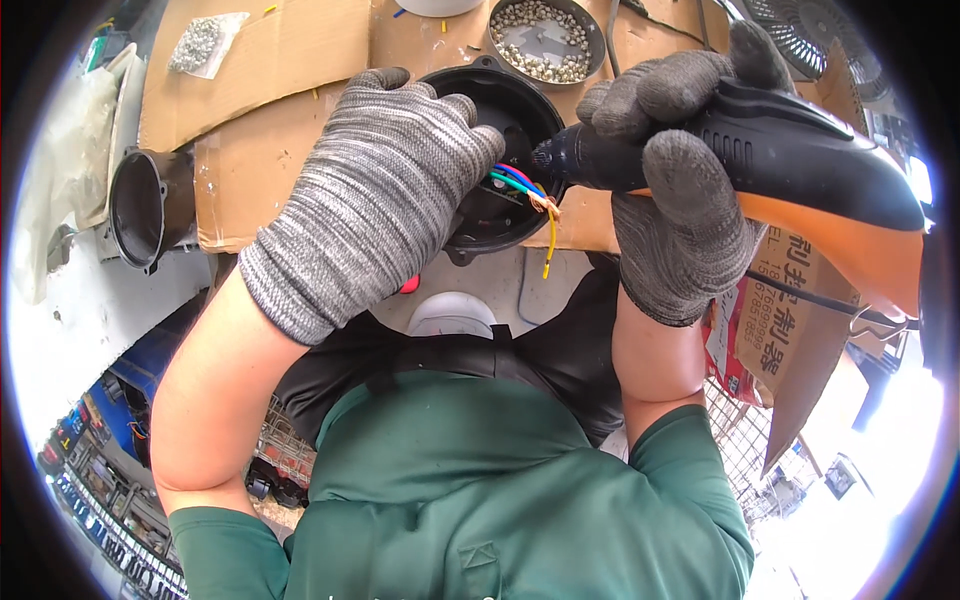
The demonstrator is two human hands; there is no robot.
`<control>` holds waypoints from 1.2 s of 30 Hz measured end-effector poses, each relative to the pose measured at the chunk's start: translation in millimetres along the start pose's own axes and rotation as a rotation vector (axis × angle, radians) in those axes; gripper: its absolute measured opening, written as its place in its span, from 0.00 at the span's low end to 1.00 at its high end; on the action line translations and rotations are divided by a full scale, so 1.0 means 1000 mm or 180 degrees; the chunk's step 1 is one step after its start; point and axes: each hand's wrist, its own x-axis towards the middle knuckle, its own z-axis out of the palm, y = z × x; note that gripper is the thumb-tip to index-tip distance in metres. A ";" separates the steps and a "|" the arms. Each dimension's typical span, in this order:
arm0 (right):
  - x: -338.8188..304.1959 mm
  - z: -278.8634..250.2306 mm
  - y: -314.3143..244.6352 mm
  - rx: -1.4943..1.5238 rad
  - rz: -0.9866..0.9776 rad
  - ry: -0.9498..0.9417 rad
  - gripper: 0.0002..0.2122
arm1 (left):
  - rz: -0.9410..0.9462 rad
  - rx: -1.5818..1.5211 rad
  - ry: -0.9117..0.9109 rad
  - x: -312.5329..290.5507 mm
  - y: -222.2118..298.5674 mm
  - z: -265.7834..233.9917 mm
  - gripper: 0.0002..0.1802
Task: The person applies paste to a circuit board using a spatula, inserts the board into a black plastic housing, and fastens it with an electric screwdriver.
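Note:
My left hand [385, 180], in a grey striped knit glove, reaches over a round black housing [505, 90] and curls its fingers inside the near-left part of it. The thumb is hidden. In my gloved right hand [685, 190] is a black and orange power drill [820, 150], lying level with its nose pointing left over the housing's right rim. What the drill's tip touches cannot be made out. Blue, red, green and yellow wires [525, 185] come out of the housing beside my left fingers, with bare copper strands; a yellow end hangs over the near rim.
Cardboard [255, 105] covers the table. Behind the housing stands a round tray [603, 55] of small metal pieces. A clear bag [207, 43] of similar pieces lies far left. Another black housing [135, 210] is on its side at left. A fan [815, 35] stands far right.

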 end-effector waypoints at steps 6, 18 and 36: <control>0.001 0.002 -0.009 -0.1357 0.0110 0.0216 0.11 | -0.0019 0.0013 0.0162 0.002 0.003 0.009 0.20; -0.005 0.011 -0.005 -0.0364 0.0378 0.0174 0.39 | -0.0473 -0.0895 -0.0201 0.004 0.006 0.008 0.13; 0.013 -0.005 0.007 -0.1543 -0.0239 -0.0482 0.16 | -0.0088 -0.0432 0.0381 0.002 0.000 0.020 0.16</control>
